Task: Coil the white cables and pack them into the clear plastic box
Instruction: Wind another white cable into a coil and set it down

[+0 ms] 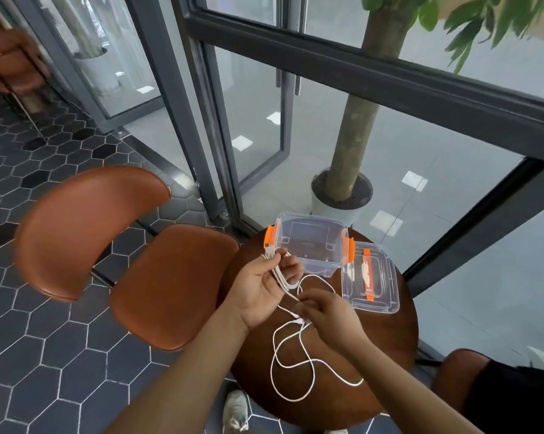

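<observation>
The left hand [261, 289] has its fingers curled round a gathered bunch of thin, smooth white cable [353, 383], while the right hand [325, 311] pinches one strand between closed fingertips just below it. The rest of the cable trails in loose loops over the round, glossy dark-wood table [386, 349]. Behind the hands stands the clear, rectangular plastic box [308, 242] with orange clips, open, its lid [374, 286] flat beside it; a brown leather chair [170, 286] and a white tree pot [330, 211] crowd the table's edges.
</observation>
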The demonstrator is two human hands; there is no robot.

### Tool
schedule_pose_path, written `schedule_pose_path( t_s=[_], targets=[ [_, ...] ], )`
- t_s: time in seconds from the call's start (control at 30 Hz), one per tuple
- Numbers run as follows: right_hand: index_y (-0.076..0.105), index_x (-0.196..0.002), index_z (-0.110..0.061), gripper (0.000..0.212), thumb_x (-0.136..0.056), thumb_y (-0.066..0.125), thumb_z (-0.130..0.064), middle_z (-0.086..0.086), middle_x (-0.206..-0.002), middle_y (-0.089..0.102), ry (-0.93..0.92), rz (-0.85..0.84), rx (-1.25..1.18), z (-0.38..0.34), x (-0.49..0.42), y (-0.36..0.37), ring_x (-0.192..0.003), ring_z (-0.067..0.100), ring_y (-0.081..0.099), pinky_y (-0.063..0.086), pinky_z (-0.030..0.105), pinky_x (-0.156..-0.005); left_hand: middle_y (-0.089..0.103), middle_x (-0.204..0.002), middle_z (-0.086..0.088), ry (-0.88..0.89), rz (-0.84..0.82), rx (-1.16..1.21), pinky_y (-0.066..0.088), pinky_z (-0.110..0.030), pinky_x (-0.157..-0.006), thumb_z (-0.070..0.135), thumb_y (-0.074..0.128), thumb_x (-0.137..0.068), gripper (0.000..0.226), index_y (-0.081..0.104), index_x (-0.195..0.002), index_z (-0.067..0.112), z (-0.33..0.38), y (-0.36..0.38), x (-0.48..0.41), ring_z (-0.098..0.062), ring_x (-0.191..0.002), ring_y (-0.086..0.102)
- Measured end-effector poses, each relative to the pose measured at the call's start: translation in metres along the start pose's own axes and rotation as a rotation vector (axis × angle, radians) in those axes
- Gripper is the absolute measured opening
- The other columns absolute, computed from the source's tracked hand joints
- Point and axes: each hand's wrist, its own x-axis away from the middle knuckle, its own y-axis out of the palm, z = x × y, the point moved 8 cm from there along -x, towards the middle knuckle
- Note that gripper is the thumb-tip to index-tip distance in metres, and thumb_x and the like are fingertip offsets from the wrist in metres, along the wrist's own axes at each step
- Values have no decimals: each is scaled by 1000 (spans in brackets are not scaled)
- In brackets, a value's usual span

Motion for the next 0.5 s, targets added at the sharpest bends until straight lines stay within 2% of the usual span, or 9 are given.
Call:
schedule_pose_path(
  t_s=[0.03,0.1,0.17,0.23,0.3,0.4,0.5],
  targets=[
    [73,-97,-35,10,-94,65,-30,-7,-82,77,3,21,24,-1,0,-4,-72,6,69,53,33,-69,67,-80,-13,-6,-4,1,62,-35,-74,7,53,-87,14,62,-96,2,-2,-2,0,-23,-75,70],
    [68,-85,-40,18,-94,65,-25,-2,-79,76,24,21,-35,-1,0,-7,-60,9,69,54,32,-63,64,-75,-10,-10,-2,-20,60,-33,-71,9,52,-88,12,62,-93,4,-4,-4,2,-20,-67,65],
    [74,-83,-25,22,-92,63,-8,10,-79,75,110,-11,-377,2,1,-5,-59,20,70,58,37,-66,60,-69,-10,-12,-14,-55,57,-34,-70,12,50,-90,15,63,-89,5,-4,-3,5,-21,-59,60],
    [77,-95,-7,17,-92,61,-1,24,-93,74,180,-34,-765,3,1,-4,-78,28,74,62,43,-78,55,-64,-10,-24,-46,-96,51,-36,-70,11,46,-92,21,65,-85,4,-6,-1,9,-21,-54,55],
    [76,-105,-3,22,-98,58,-13,26,-104,74,165,-71,-984,-2,1,-5,-97,37,74,60,49,-89,53,-61,-11,-31,-73,-144,46,-38,-72,10,42,-94,25,64,-83,3,-8,0,12,-22,-53,53],
    [73,-110,1,32,-101,56,-24,25,-102,73,84,-142,-1034,-15,0,-8,-95,36,73,59,44,-86,51,-60,-11,-51,-134,-181,44,-38,-72,8,37,-96,27,60,-84,3,-11,7,14,-23,-54,51],
    [68,-114,8,30,-100,57,-16,22,-91,69,57,-244,-1101,-27,-1,-9,-78,24,71,59,32,-74,49,-57,-10,-90,-180,-197,44,-38,-69,7,33,-93,27,57,-80,3,-14,13,16,-22,-51,51]
  ],
)
